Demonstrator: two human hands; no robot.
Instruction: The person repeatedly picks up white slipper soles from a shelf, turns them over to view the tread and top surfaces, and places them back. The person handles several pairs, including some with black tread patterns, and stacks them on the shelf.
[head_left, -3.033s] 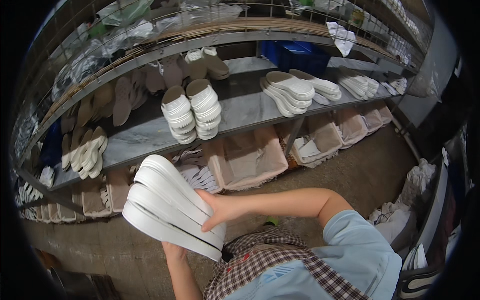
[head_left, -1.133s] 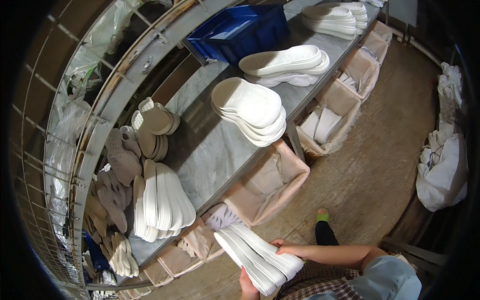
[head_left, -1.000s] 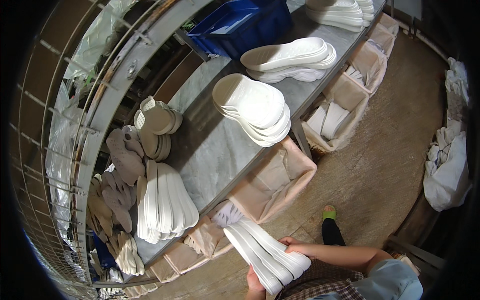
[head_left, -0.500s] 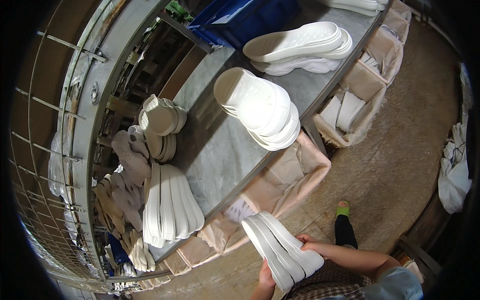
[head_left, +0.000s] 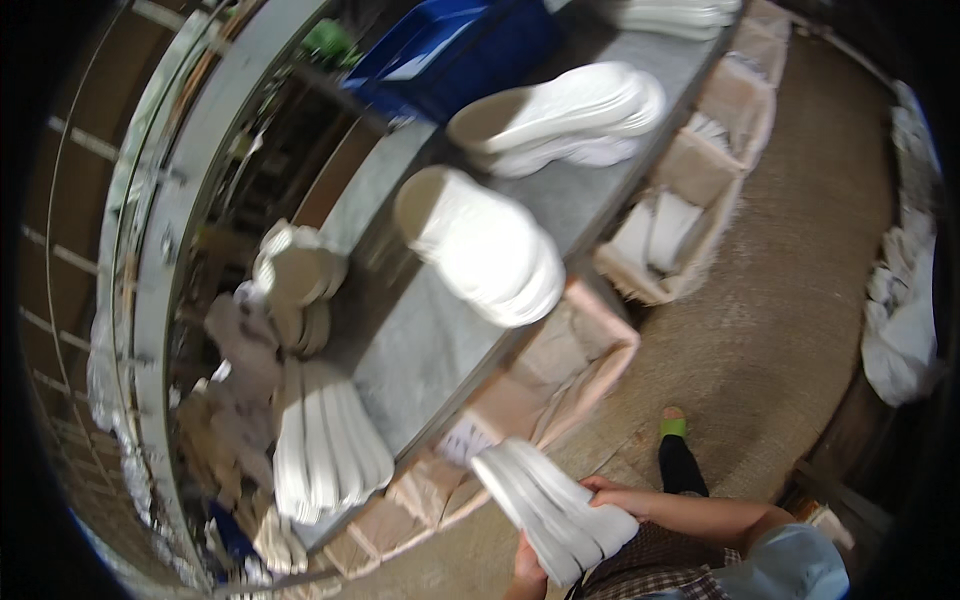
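I hold a stack of white shoe insoles [head_left: 553,508] against my body at the lower middle of the head view. My right hand [head_left: 618,497] presses on the stack's right side. My left hand [head_left: 527,572] supports it from below, near the lower edge. Beyond the stack runs a grey metal shelf [head_left: 420,345] bearing more insole piles: a fanned white pile [head_left: 485,248] in the middle, another white pile [head_left: 560,118] further right, and a row of upright white insoles [head_left: 325,445] at the left.
Open cardboard boxes [head_left: 560,365] stand on the floor under the shelf, another box [head_left: 665,235] holding insoles. A blue crate [head_left: 450,55] sits at the shelf's back. White sacks [head_left: 900,320] lie at the right. Brown floor [head_left: 780,330] spreads between.
The view has swung and tilted along the shelf since three seconds ago. The insole stack stays in both hands and now sits lower in the picture, with the picture blurred by motion.
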